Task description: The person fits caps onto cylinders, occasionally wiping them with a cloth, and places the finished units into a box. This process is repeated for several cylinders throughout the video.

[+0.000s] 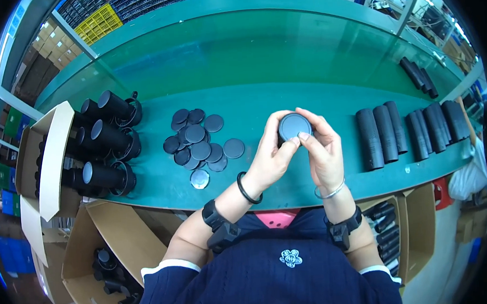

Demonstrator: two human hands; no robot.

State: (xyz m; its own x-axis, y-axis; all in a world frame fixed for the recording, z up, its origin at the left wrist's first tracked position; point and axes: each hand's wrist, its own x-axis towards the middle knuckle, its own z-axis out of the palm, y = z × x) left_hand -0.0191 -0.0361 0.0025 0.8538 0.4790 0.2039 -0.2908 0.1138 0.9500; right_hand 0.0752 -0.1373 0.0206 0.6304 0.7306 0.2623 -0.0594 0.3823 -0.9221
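My left hand (271, 155) and my right hand (324, 152) are wrapped round the two sides of a black cylindrical part (295, 125). Its flat, round grey-black end faces up, and both thumbs press at the near rim of that end. The rest of the part is hidden behind my fingers, so its length cannot be seen. To the left of my left hand lies a loose heap of thin black discs (195, 134), some overlapping. One silvery, shiny disc (199, 179) sits at the heap's near side.
Black cylinders with rings (108, 135) lie at the left by a carton (60, 157). Ribbed black tubes (370, 138) lie in rows on the right of the green table (290, 191). Open cartons of black parts (125, 231) (418, 225) flank me below the table edge.
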